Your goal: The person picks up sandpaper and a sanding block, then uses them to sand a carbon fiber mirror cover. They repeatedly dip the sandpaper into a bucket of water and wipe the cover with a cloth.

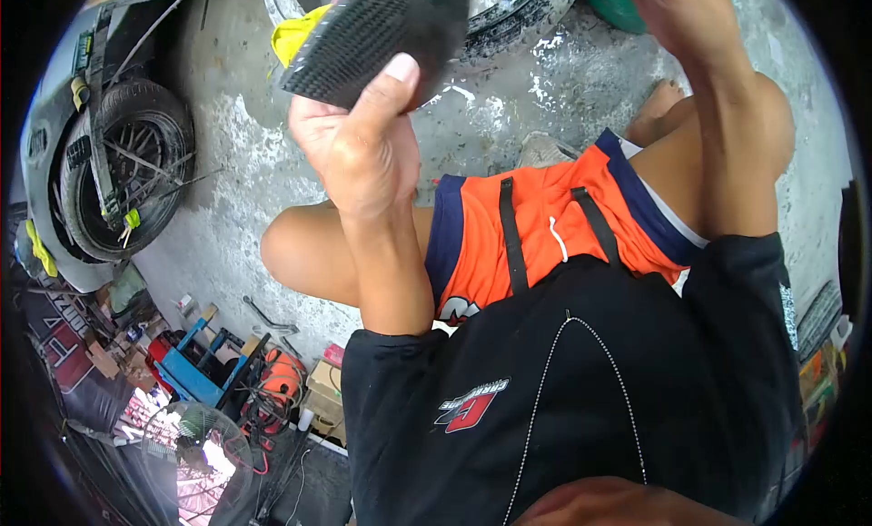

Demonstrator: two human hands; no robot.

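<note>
Left hand (363, 144) pinches the black woven panel (372, 31) by its edge, thumb on top, up-left of the orange shorts (545, 235). Right hand (677, 17) is above the shorts, cropped, so grip can't be told. I'd grip further in; an edge pinch looks prone to twisting.

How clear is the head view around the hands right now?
Head view: heavy fisheye bending, black corners; soft daylight with pale bright patches on the concrete floor; left hand and its black woven piece look sharp; right hand cropped by the top edge.
</note>
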